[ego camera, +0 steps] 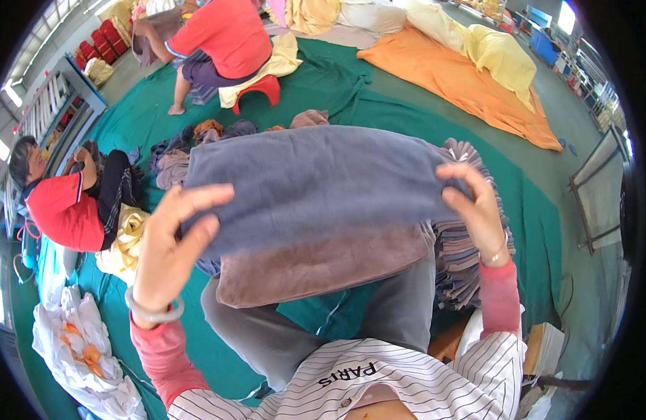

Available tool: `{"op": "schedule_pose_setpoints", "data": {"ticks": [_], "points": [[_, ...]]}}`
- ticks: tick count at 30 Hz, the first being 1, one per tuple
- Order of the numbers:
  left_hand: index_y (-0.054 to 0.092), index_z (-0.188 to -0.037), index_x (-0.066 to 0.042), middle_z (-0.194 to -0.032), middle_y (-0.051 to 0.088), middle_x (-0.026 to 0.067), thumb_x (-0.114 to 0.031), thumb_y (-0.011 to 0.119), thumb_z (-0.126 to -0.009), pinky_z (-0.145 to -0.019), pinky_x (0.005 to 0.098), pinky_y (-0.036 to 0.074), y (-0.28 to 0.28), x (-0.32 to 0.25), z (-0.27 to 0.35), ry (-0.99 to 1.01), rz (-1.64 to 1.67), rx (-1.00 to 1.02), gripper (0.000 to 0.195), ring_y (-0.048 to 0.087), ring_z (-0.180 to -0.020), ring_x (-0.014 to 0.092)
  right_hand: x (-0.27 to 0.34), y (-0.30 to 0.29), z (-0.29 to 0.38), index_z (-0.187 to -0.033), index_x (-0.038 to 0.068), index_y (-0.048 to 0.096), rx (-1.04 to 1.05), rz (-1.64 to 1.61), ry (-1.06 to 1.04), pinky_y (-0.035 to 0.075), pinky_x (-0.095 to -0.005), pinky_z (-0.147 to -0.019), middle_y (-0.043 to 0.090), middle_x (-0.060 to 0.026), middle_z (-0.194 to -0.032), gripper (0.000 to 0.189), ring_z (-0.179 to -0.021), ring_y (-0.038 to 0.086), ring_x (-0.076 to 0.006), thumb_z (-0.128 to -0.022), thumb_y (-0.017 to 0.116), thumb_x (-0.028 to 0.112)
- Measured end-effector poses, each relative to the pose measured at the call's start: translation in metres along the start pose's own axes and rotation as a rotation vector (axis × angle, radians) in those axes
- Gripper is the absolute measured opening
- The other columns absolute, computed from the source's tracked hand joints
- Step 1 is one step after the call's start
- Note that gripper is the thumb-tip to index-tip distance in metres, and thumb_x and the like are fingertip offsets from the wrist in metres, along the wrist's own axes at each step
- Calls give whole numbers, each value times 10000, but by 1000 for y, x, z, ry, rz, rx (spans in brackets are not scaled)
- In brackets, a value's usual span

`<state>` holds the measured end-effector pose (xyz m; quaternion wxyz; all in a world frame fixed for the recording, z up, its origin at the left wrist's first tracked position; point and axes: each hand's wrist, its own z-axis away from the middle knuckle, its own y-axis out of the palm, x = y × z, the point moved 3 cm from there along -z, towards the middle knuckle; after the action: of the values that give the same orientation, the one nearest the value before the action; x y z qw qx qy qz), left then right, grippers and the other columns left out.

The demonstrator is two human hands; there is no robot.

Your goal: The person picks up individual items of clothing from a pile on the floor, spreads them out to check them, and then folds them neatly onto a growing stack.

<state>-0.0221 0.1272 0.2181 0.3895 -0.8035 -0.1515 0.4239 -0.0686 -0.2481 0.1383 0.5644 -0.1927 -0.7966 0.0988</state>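
A grey-blue cloth (323, 178), apparently a towel, stretches between my two hands in front of my lap. My left hand (178, 236), a pale bangle at its wrist, grips the cloth's left end between thumb and fingers. At the opposite end my right hand (470, 202) pinches the cloth the same way. Below it, a brown folded cloth (323, 265) lies across my knees, its far part hidden by the grey-blue one. Close by my right hand rises a tall stack of folded cloths (459, 262) in grey, brown and blue.
Crumpled cloths (173, 165) lie beyond my lap on green sheeting (533, 210). One person (66, 210) sits at left; another (223, 42) sits ahead on a red stool (260, 93). A white plastic bag (81, 352) lies lower left, an orange sheet (449, 79) far right.
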Motion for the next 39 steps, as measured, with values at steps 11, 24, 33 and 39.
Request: {"op": "schedule_pose_setpoints", "data": {"ticks": [11, 24, 33, 39], "points": [[517, -1271, -141, -1340, 429, 160, -426, 640, -779, -1017, 480, 307, 56, 7, 17, 115, -457, -6, 582, 399, -1242, 360, 35, 68, 4, -1254, 87, 523, 235, 685, -297, 211, -505, -1064, 413, -174, -1323, 556, -1272, 341, -368, -797, 635, 384], [416, -1320, -105, -1335, 429, 164, -356, 688, -721, -992, 446, 365, 73, 397, 13, -528, -495, 27, 704, 384, -1249, 352, -26, 95, -16, -1348, 58, 402, 514, 787, -186, 73, -578, -1077, 288, -216, -1433, 784, -1342, 219, -414, -853, 337, 662], [54, -1455, -277, -1427, 190, 263, -436, 803, -594, -941, 498, 416, 225, 497, 85, -1464, -51, -152, 1152, 418, -1203, 446, -36, 90, -3, -1389, 134, 361, 477, 858, -83, 89, -544, -1102, 278, -185, -1451, 826, -1350, 217, -400, -831, 244, 732], [618, -1027, -92, -1056, 613, 215, -219, 554, -788, -842, 451, 480, 232, 513, 66, -1119, -204, -177, 278, 581, -991, 398, -30, 97, -8, -1379, 146, 387, 467, 842, -90, 94, -544, -1101, 295, -180, -1444, 805, -1347, 229, -393, -837, 246, 725]]}}
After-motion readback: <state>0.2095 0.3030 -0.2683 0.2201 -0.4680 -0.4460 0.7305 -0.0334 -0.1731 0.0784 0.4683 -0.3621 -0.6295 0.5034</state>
